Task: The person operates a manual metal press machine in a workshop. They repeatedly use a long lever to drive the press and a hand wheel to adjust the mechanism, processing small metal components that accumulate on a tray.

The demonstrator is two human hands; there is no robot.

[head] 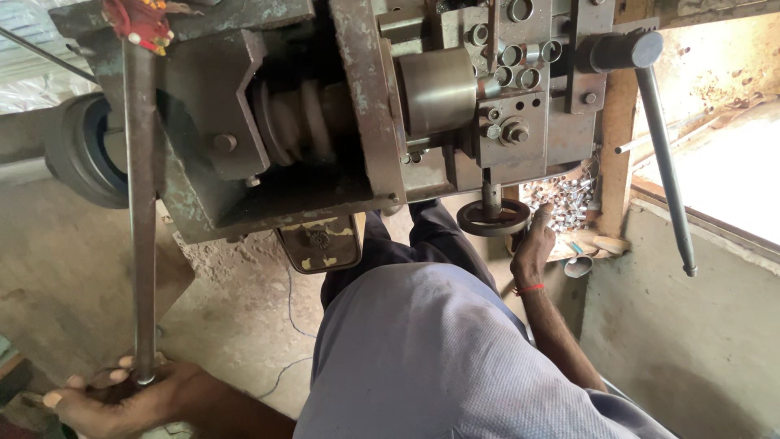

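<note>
We look down on a heavy, worn steel machine (325, 106) with a grey drum (436, 89) at its middle. Left of the machine a long steel rod (142, 228) hangs almost straight up and down, its long axis running from a red rag (140, 23) at the top to our left hand (122, 398) at the bottom. Our left hand cups the rod's lower end, palm up, fingers loosely curled around it rather than clenched. Below the machine sits a small dark handwheel (492, 218) on a short shaft; our right hand (533, 248), with a red thread at the wrist, lies just beside and right of the wheel, fingertips touching its rim, fingers bent. So each hand already meets its own control, the left nearer the rod, the right nearer the wheel. Beyond the right hand lies a heap of small shiny metal pieces (561, 199). Right of the machine a smooth black lever (665, 154) slants downward.
</note>
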